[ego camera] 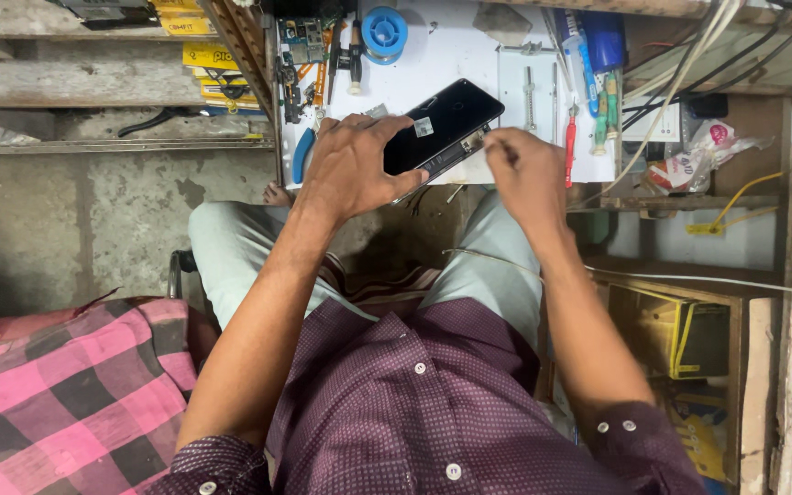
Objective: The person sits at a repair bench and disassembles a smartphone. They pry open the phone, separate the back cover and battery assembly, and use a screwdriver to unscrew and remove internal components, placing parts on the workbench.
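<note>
My left hand (352, 170) grips a black smartphone (442, 124) from its left side, holding it tilted above the near edge of a white work surface (456, 55). The phone's dark glossy back faces up, with a small pale sticker near the middle. My right hand (526, 174) is at the phone's lower right corner, its fingers pinched together at the phone's edge. Whether a small tool sits between those fingers is too hidden to tell. My forearms come out of purple dotted shirt sleeves.
On the white surface lie pliers with blue handles (302, 151), a blue solder spool (384, 32), screwdrivers (571, 137), a circuit board (302, 38) and a blue tube. Cables (680, 82) run at the right. A pink checked cloth (66, 394) lies at lower left. Wooden boxes stand at right.
</note>
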Demonstrator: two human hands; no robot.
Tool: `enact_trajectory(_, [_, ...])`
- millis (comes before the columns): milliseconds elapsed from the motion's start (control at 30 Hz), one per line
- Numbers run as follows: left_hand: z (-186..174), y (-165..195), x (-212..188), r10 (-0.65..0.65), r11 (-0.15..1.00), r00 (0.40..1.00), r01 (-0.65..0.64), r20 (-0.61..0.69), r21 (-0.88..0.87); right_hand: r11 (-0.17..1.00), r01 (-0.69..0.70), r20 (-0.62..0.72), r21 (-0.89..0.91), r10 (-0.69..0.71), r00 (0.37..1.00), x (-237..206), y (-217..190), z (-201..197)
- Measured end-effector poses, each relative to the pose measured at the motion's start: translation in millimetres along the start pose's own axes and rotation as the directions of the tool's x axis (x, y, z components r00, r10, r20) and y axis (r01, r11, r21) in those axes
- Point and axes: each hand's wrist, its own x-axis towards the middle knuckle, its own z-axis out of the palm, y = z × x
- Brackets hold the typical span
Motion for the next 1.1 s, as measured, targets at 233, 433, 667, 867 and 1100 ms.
enact_trajectory(233, [1, -3, -2, 0.049, 0.999, 0.998, -0.049, -0.029, 0.015, 0.706, -0.449, 0.189, 0.548, 0.419, 0.888, -51, -4, 21])
enact_trajectory(433, [-4, -1, 1, 0.047, 0.998, 0.999, -0.047, 0.001, 0.041, 0.258, -0.706, 0.585, 0.660, 0.413, 0.698, -71, -37, 74])
enact_trajectory(667, [-17, 12, 3, -0.041, 0.999, 0.999, 0.041, 0.014, -0.021, 0.020, -0.622, 0.571, 0.783, 0.374, 0.731, -53, -52, 101])
enact_trajectory(867, [-19, 9, 6, -0.078, 0.996, 0.997, 0.078, -0.004, -0.040, 0.130, -0.575, 0.456, 0.808, 0.479, 0.750, -55, -55, 104])
enact_trajectory(1100, [-12, 0, 7, -0.111, 0.987, 0.973, 0.085, -0.203, -0.133, 0.144, -0.511, 0.360, 0.847, 0.551, 0.753, -57, -47, 73])
